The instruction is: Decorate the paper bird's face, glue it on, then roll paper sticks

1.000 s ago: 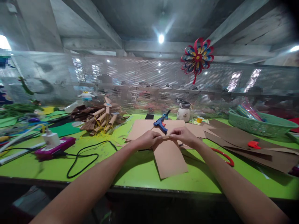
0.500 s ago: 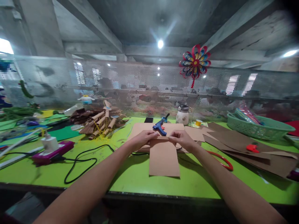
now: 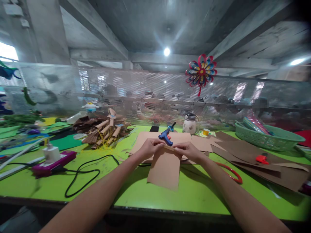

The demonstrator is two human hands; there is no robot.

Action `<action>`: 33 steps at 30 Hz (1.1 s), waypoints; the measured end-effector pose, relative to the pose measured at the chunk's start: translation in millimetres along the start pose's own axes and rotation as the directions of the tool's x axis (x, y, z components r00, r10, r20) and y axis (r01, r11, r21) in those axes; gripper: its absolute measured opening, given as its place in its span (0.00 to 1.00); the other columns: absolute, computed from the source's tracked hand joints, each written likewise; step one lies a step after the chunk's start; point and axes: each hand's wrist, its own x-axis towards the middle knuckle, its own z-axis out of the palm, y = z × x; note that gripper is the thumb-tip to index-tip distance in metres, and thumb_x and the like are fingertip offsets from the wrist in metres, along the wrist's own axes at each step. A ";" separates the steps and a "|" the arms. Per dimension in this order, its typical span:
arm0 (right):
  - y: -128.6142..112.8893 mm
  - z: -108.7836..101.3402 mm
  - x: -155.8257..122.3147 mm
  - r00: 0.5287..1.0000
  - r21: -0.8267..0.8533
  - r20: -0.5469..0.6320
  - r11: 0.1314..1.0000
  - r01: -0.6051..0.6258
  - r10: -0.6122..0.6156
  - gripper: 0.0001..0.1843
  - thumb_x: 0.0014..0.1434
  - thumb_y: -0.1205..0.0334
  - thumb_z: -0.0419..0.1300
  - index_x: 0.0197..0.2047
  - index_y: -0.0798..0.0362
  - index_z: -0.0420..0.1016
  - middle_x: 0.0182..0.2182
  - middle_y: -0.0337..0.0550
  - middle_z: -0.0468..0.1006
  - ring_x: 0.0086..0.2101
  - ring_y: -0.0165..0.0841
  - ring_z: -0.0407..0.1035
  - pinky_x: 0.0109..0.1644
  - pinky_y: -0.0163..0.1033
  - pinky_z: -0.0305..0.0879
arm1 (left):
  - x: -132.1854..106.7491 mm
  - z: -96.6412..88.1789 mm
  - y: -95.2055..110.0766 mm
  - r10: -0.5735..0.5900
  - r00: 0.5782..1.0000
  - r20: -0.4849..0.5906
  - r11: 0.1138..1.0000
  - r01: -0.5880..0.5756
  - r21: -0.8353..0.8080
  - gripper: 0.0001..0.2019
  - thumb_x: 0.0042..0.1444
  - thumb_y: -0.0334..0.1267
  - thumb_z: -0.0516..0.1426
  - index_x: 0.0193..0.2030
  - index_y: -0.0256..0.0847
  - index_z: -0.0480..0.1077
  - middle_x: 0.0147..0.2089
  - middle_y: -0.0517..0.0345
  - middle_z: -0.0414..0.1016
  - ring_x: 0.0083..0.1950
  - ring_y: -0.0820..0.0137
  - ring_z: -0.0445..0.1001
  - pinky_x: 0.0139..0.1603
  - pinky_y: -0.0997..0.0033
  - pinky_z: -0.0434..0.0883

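A tan rectangle of craft paper [image 3: 164, 170] hangs from my fingers toward the table's front edge, tilted slightly. Its far edge looks folded or rolled into a narrow strip. My left hand [image 3: 151, 147] pinches the left end of that edge, and my right hand [image 3: 186, 150] pinches the right end. Just beyond my fingers a blue glue gun [image 3: 166, 136] rests on larger tan sheets [image 3: 143, 139]. The undersides of both hands are hidden.
To the left are a purple power strip [image 3: 54, 163], a looped black cord [image 3: 77, 173] and rolled paper pieces [image 3: 104, 131]. On the right lie brown sheets [image 3: 252, 161], orange-handled scissors [image 3: 233, 176] and a green basket [image 3: 272, 137]. A jar [image 3: 189, 124] stands at the back.
The paper's near end has swung to the left, so the sheet now sits at an angle. Both hands keep their pinch on its far edge. The camera view has shifted slightly upward.
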 end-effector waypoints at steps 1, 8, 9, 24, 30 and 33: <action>1.7 0.5 0.6 1.000 -0.020 0.004 1.000 0.002 -0.002 0.22 0.51 0.49 0.57 0.41 0.58 0.75 0.19 0.37 0.68 0.21 0.27 0.61 0.27 0.34 0.59 | -0.2 -0.3 0.0 0.004 1.000 0.001 1.000 -0.004 0.008 0.14 0.51 0.43 0.54 0.38 0.36 0.75 0.37 0.53 0.76 0.37 0.68 0.70 0.36 0.74 0.65; 1.2 1.0 0.2 1.000 -0.040 0.023 0.999 0.021 -0.020 0.19 0.52 0.50 0.56 0.38 0.57 0.75 0.17 0.36 0.66 0.20 0.26 0.60 0.25 0.33 0.57 | -2.3 -2.4 4.6 0.016 0.999 0.045 1.000 -0.016 -0.001 0.13 0.51 0.41 0.54 0.36 0.35 0.75 0.34 0.53 0.76 0.34 0.70 0.70 0.33 0.75 0.65; 0.8 1.1 -0.3 0.999 -0.038 0.030 0.999 0.022 -0.021 0.19 0.52 0.50 0.56 0.37 0.57 0.75 0.17 0.36 0.66 0.20 0.26 0.60 0.25 0.33 0.57 | -2.7 -2.4 5.2 0.016 0.999 0.050 1.000 -0.016 0.005 0.13 0.51 0.41 0.54 0.36 0.35 0.75 0.34 0.53 0.76 0.34 0.70 0.70 0.33 0.76 0.65; 17.8 13.2 1.3 1.000 -0.086 0.023 0.996 0.003 -0.001 0.17 0.51 0.49 0.55 0.26 0.57 0.72 0.17 0.36 0.65 0.19 0.26 0.58 0.23 0.31 0.55 | -5.8 -9.5 4.4 -0.320 0.931 0.177 0.911 0.354 -0.213 0.25 0.46 0.58 0.52 0.32 0.33 0.70 0.19 0.64 0.59 0.19 0.78 0.54 0.20 0.77 0.51; 18.6 14.6 0.9 0.999 -0.057 0.040 0.998 -0.010 0.012 0.17 0.53 0.50 0.55 0.30 0.57 0.73 0.17 0.37 0.65 0.19 0.25 0.57 0.23 0.31 0.54 | -1.4 -4.4 -0.3 -0.210 0.975 0.072 0.975 0.214 -0.052 0.24 0.48 0.57 0.51 0.19 0.36 0.60 0.18 0.64 0.55 0.21 0.78 0.52 0.22 0.77 0.50; 14.3 15.9 0.1 0.995 -0.041 0.098 0.999 0.016 -0.012 0.17 0.55 0.51 0.53 0.35 0.57 0.73 0.19 0.37 0.66 0.19 0.25 0.58 0.22 0.31 0.54 | 3.8 -1.9 -4.7 -0.095 0.995 -0.033 0.990 0.098 0.101 0.22 0.51 0.53 0.49 0.17 0.36 0.59 0.18 0.64 0.52 0.22 0.78 0.50 0.22 0.76 0.48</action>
